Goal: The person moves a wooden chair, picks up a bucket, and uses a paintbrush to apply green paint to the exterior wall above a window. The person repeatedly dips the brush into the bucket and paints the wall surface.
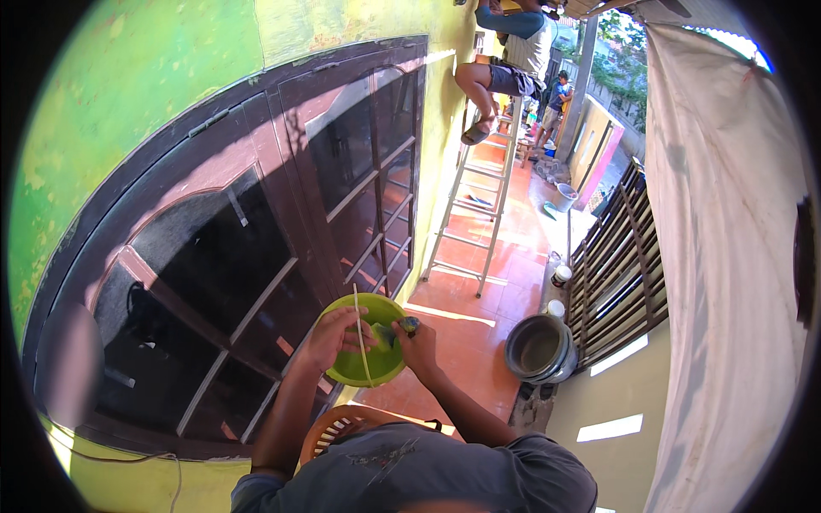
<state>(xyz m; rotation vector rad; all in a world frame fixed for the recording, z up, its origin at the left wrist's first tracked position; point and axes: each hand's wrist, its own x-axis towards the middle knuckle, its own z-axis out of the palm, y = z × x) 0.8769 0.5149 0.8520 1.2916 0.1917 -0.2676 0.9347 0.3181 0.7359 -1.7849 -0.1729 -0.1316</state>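
Two hands point(330, 340), one green bucket point(386, 368)

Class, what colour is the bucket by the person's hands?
The bucket is yellow-green, seen best in the head view.

- A green wall point(145, 94) with patchy paint turns yellow farther along.
- Brown-framed windows point(292, 188) with dark panes fill much of the left, crossed by sunlight and shadow.
- Reddish-orange tiled floor point(466, 346), streaked with bright light.
- An orange slatted chair point(329, 421) at the lower edge.
- Dark slatted fencing point(620, 256) above a cream wall point(641, 380).
- A pale cloth point(718, 214) hanging at right.
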